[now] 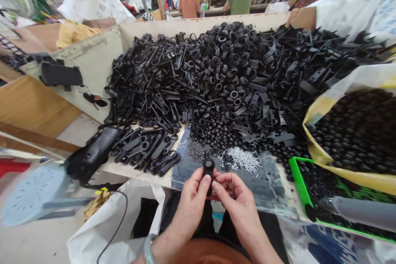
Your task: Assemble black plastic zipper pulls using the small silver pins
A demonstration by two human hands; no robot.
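Observation:
A black plastic part [209, 165] with a round, ring-like top stands upright between my hands above the front edge of the worktable. My left hand [195, 192] is closed around it, the thumb lying along its face. On its other side my right hand [236, 192] has thumb and fingers pinched together at the part's edge; anything small between those fingertips is hidden. Just beyond my hands lie a pile of silver screws or pins [243, 159], a patch of small dark pieces [199, 150] and black balls [213, 132].
Heaps of black flat arms [148, 66], ringed parts [229, 57] and clip-like pieces [297, 62] fill the table. At right are a yellow-edged sack of black balls [355, 128] and a green tray [297, 181]. A white sack [102, 222] hangs below left. Several people work behind.

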